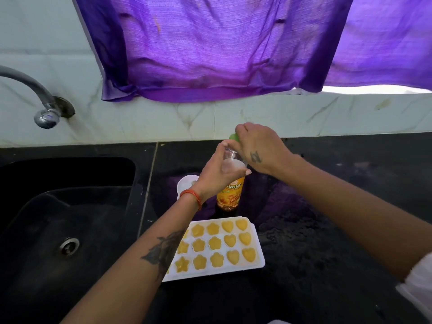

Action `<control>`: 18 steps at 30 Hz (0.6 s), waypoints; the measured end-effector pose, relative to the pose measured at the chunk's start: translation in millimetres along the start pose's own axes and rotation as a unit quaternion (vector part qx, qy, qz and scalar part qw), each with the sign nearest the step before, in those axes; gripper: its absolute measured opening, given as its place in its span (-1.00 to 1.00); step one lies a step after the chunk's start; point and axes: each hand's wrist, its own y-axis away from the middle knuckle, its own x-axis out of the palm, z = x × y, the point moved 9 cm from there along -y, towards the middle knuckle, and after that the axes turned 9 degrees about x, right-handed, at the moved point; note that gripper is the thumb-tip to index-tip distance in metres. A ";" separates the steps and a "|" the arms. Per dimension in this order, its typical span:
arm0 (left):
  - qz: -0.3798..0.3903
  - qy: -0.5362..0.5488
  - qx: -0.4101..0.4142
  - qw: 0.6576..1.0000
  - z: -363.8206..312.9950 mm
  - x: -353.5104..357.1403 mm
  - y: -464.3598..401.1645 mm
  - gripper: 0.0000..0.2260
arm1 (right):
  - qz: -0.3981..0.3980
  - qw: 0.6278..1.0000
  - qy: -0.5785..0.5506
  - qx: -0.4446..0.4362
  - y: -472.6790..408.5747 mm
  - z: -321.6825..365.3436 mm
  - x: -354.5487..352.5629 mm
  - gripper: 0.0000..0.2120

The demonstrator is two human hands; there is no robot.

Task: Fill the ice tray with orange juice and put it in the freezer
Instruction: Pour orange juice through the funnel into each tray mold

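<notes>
While your left hand [218,169] grips the juice bottle [230,192] by its clear upper part, your right hand [256,148] curls round its green cap [233,136]
Your ice tray [253,266] lies on the black counter [327,242] just in front of the upright bottle, its moulds full of orange juice, beside the sink [70,218]

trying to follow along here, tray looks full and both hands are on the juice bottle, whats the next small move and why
Probably finish twisting the green cap tight on the clear plastic juice bottle. The right hand grips the cap while the left hand holds the bottle's neck, and the visible moulds of the white ice tray already hold orange juice. Then the bottle can be let go and the tray lifted.
</notes>
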 end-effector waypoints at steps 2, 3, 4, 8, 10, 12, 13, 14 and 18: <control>-0.007 0.004 0.001 1.000 0.0 0.9 -0.1 -0.40 | 0.002 0.999 0.011 0.045 -0.9 -9.1 0.3 -0.51; -0.003 0.011 0.002 1.000 0.1 1.2 -0.1 -0.40 | 0.028 0.999 -0.011 0.041 -3.0 -11.7 1.5 -0.52; 0.004 0.018 -0.001 1.000 0.8 1.5 0.0 -0.39 | 0.065 0.996 -0.053 0.027 -5.6 -13.2 3.2 -0.57; 0.032 0.032 -0.015 0.999 5.0 1.9 0.6 -0.35 | 0.116 0.983 -0.127 -0.056 -9.4 -3.1 -2.5 -0.65; 0.027 0.036 -0.009 0.999 4.1 0.3 0.8 -0.36 | 0.068 0.992 -0.083 -0.062 -5.5 3.8 -2.6 -0.69; 0.016 0.028 0.003 0.999 2.0 -1.3 1.6 -0.39 | 0.006 0.999 -0.008 -0.053 2.6 8.6 0.4 -0.69; 0.014 0.020 0.011 1.000 0.3 -0.6 1.8 -0.42 | -0.018 0.999 0.007 -0.032 6.1 7.2 0.4 -0.68; 0.014 0.014 0.016 1.000 -0.7 0.8 2.1 -0.42 | -0.033 0.999 0.000 -0.005 7.8 4.0 -2.4 -0.65; 0.026 0.014 0.000 1.000 3.2 2.6 0.4 -0.36 | 0.058 0.995 -0.086 -0.012 -3.0 -0.7 -7.4 -0.63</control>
